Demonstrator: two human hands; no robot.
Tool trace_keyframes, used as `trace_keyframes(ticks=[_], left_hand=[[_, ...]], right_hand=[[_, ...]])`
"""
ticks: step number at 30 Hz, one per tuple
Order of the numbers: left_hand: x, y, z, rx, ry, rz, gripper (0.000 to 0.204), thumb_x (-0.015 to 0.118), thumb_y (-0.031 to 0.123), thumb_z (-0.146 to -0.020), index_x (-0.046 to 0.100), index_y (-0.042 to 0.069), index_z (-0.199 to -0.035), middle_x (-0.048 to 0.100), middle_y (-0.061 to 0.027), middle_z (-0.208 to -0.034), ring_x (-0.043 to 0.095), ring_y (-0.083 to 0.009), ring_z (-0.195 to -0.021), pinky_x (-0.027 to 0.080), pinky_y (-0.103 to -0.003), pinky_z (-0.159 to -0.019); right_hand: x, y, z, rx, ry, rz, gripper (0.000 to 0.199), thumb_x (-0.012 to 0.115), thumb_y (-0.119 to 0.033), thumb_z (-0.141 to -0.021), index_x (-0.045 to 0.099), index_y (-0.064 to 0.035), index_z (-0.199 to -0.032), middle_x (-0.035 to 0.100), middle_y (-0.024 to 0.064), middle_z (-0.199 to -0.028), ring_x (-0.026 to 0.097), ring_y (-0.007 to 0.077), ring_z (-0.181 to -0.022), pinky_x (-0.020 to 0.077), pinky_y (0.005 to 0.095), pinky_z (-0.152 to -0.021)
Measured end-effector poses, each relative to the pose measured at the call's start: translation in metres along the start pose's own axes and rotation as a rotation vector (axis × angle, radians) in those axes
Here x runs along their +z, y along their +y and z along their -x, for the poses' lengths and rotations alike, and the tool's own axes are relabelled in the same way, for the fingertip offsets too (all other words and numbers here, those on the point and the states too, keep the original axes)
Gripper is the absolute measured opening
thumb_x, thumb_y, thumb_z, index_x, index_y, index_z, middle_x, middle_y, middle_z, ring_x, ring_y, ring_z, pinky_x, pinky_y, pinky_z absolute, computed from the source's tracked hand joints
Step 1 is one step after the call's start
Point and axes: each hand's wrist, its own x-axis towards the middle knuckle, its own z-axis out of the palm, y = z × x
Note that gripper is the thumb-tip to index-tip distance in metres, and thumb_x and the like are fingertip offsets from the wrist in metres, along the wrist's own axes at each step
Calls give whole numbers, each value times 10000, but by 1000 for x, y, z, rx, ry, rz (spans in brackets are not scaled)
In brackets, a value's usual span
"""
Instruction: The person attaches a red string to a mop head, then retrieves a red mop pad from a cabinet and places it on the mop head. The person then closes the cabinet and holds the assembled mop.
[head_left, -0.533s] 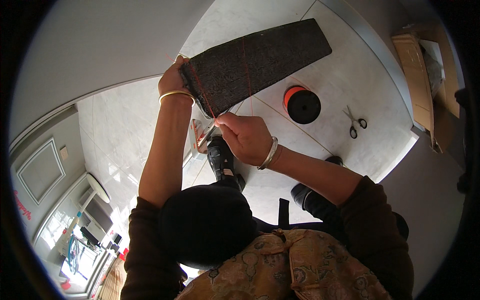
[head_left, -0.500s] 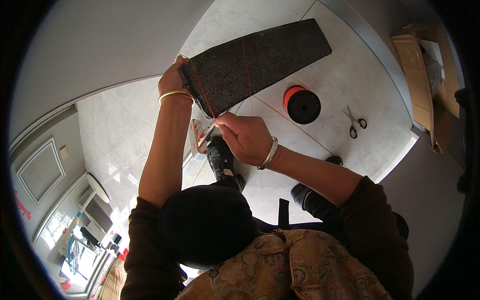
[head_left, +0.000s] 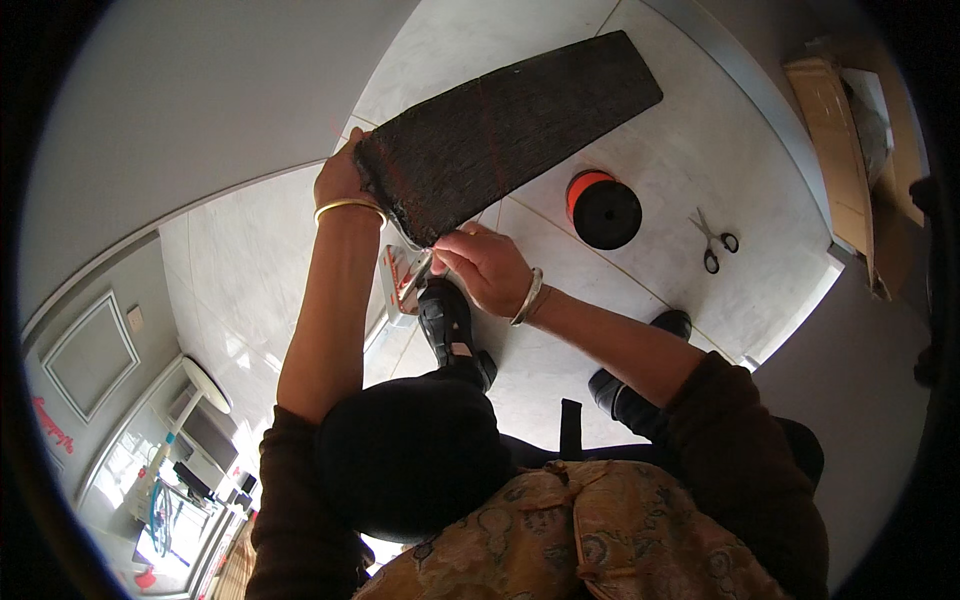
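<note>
A long, dark, rough-textured slab (head_left: pixel 520 125) stretches away to the far right, wider at its near left end. My left hand (head_left: pixel 342 175) grips that end by its upper corner, fingers partly hidden behind it. Closed in a pinch, my right hand (head_left: pixel 487 268) is at the slab's lower near corner. A thin red thread (head_left: pixel 397 180) runs faintly across the slab towards these fingertips; what lies between them is hard to see. A second faint red line crosses the slab further along.
On the pale tiled floor, right of the slab, stand a black spool with orange-red thread (head_left: pixel 604 210) and black-handled scissors (head_left: pixel 714 240). A white and red object (head_left: pixel 399 280) lies by my shoe (head_left: pixel 445 320). An open cardboard box (head_left: pixel 835 150) is at the far right.
My right hand has shifted slightly at the slab's lower corner. The red thread, taut and distinct before, now shows only faintly. The slab has tilted a little.
</note>
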Motion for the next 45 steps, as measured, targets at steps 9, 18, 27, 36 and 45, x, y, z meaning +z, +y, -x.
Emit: trace_keyframes(ticks=[9,18,27,36,45], left_hand=[[-25,-5,-1,-179,-100,-2,168,511,121,-939,612,-14,-929,662,-114,-848,646,-240,-738,556,-387,-703],[-15,-16,45,-223,-127,-44,291,378,161,-970,593,2,-1084,630,-131,-1080,600,-265,-995,471,-418,-919],[-24,-19,43,-341,-186,0,298,375,166,-979,562,13,-1152,612,-100,-1146,575,-240,-1059,446,-368,-954],[-30,-14,46,-525,-574,-60,349,347,247,-995,507,73,-1251,571,-106,-1224,564,-271,-1076,449,-471,-894],[-29,-15,47,-605,-879,61,387,388,266,-974,502,44,-1270,524,-135,-1310,486,-273,-1209,351,-494,-1025]], right_hand=[[-14,-3,-8,560,-162,-337,198,580,-190,-886,635,-28,-786,652,68,-675,620,152,-613,483,301,-569],[-28,12,-12,40,11,88,138,550,-185,-884,627,-71,-883,658,124,-832,629,318,-820,490,422,-733],[-24,41,-9,-121,36,211,262,591,-220,-836,626,-120,-1076,616,139,-1103,554,363,-1045,421,489,-908],[-27,48,-2,-100,29,293,300,615,-253,-811,634,-144,-1090,604,134,-1150,524,364,-1112,382,504,-964],[-40,40,-10,-109,65,310,328,607,-282,-817,640,-140,-1111,601,137,-1171,524,357,-1125,380,497,-979]])
